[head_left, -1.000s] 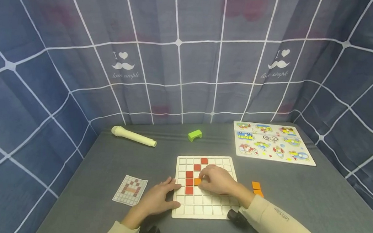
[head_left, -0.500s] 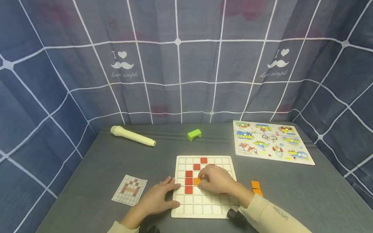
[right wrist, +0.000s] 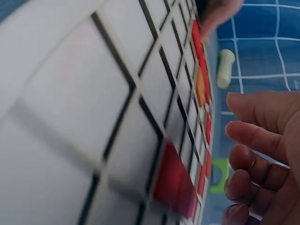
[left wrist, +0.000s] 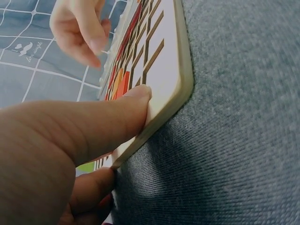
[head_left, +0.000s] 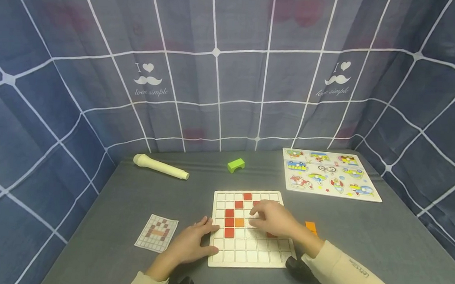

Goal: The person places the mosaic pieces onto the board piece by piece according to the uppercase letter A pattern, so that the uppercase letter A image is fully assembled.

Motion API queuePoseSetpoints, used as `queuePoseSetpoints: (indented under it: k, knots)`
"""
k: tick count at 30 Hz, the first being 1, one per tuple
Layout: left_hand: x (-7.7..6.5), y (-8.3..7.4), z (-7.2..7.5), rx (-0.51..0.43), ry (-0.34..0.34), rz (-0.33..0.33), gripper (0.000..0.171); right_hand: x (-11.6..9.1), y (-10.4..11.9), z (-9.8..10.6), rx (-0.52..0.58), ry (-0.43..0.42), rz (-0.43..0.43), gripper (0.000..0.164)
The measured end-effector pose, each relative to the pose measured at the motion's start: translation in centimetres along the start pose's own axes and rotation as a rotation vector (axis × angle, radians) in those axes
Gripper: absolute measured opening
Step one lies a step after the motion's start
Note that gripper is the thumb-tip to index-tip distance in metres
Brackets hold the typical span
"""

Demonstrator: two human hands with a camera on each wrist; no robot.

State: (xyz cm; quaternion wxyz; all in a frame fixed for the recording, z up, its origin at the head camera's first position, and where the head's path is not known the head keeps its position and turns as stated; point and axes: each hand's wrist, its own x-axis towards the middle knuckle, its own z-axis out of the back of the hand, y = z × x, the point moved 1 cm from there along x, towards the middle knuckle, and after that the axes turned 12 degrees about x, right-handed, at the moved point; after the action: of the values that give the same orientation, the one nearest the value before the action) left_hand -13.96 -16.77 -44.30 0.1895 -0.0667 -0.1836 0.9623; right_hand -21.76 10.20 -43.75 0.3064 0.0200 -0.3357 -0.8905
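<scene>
A white grid board point(head_left: 245, 257) lies on the table, with several red square tiles point(head_left: 229, 222) set in its cells. One orange tile point(head_left: 239, 222) sits beside the left red column. My left hand point(head_left: 191, 244) rests at the board's left edge; in the left wrist view its thumb point(left wrist: 126, 110) lies on the rim, fingers against the side. Over the board, just right of the orange tile, hovers my right hand point(head_left: 273, 218). Its fingers point(right wrist: 253, 108) are loosely bent with nothing between them. My right hand and forearm hide some right-hand cells.
A printed pattern card point(head_left: 155, 237) lies left of the board. Loose orange tiles point(head_left: 310, 226) lie on the right, partly behind my forearm. Further back are a cream toy microphone point(head_left: 161, 167), a green arch block point(head_left: 235, 165) and a vehicle picture puzzle point(head_left: 328, 178).
My right hand has let go of the orange tile, lifted and moved right, leaving that tile in its cell. The left hand stays at the board's edge.
</scene>
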Motion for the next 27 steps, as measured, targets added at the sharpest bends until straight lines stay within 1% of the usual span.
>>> queuePoseSetpoints:
  k: [3,6,10,15,19,23,27]
  knots:
    - [0.1,0.1,-0.1,-0.001,-0.005,-0.008,0.062,-1.2,-0.9,1.7,0.003,-0.028,-0.005,0.018]
    - [0.2,0.3,-0.2,-0.003,-0.009,-0.022,0.063,-2.8,-2.4,3.4,-0.002,-0.074,-0.026,0.017]
    - [0.0,0.4,-0.3,-0.014,-0.013,-0.039,0.064,-5.4,-4.8,5.6,-0.01,-0.12,-0.096,0.017]
    - [0.0,0.4,-0.1,-0.027,-0.027,-0.043,0.063,-8.1,-7.1,7.7,-0.011,-0.149,-0.141,0.02]
    - [0.1,0.4,-0.1,-0.027,-0.035,-0.044,0.063,-9.1,-8.2,8.2,0.004,-0.131,-0.174,0.02]
    - [0.1,0.3,-0.2,-0.023,-0.03,-0.044,0.064,-9.6,-8.9,7.8,0.031,-0.109,-0.218,0.021]
    - [-0.2,0.4,-0.3,-0.021,-0.02,-0.045,0.064,-10.0,-9.3,7.2,0.046,-0.11,-0.241,0.022]
